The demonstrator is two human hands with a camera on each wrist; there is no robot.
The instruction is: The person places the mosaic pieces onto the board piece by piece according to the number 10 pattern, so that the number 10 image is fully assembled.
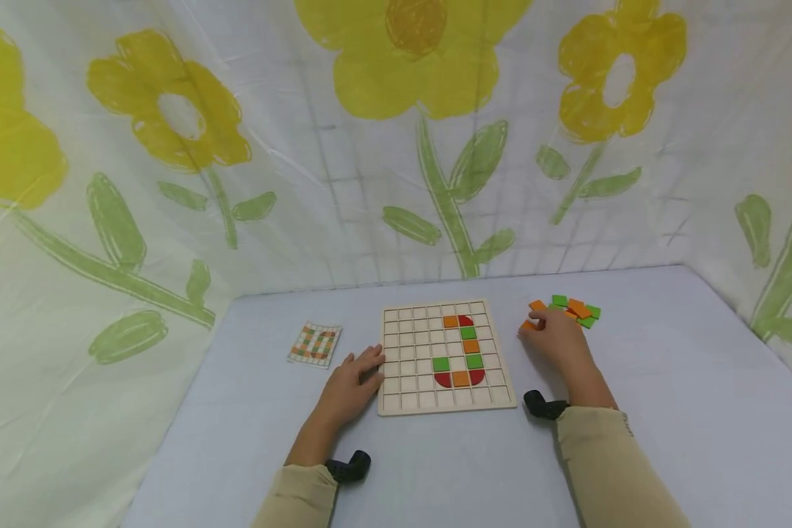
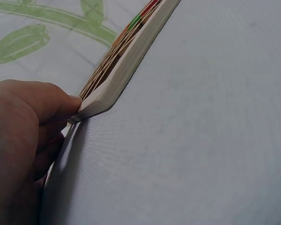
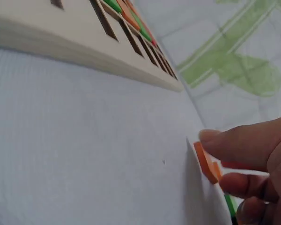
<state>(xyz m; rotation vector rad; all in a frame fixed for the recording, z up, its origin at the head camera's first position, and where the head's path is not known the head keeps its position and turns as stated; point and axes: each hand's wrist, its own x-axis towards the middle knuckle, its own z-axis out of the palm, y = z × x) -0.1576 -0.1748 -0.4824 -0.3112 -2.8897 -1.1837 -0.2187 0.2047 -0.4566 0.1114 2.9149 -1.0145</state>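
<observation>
A wooden grid board [image 1: 399, 402] lies flat in the middle of the table. Green and orange square tiles and red rounded tiles fill some of its cells in a hook shape, such as a green tile [image 1: 441, 364]. My left hand [image 1: 350, 389] rests at the board's left edge, thumb tip against the rim in the left wrist view. To the right of the board, my right hand [image 1: 557, 341] pinches an orange tile [image 3: 206, 163] between thumb and finger, low over the table. Beside its fingers lies a loose pile of tiles [image 1: 579, 308], partly hidden by the hand.
Left of the board lies a small card [image 1: 315, 345] printed with a coloured grid pattern. A pale cloth covers the table [image 1: 435, 469]. Behind it hangs a curtain [image 1: 363, 249] with yellow flowers. Each wrist wears a black camera [image 1: 350, 467].
</observation>
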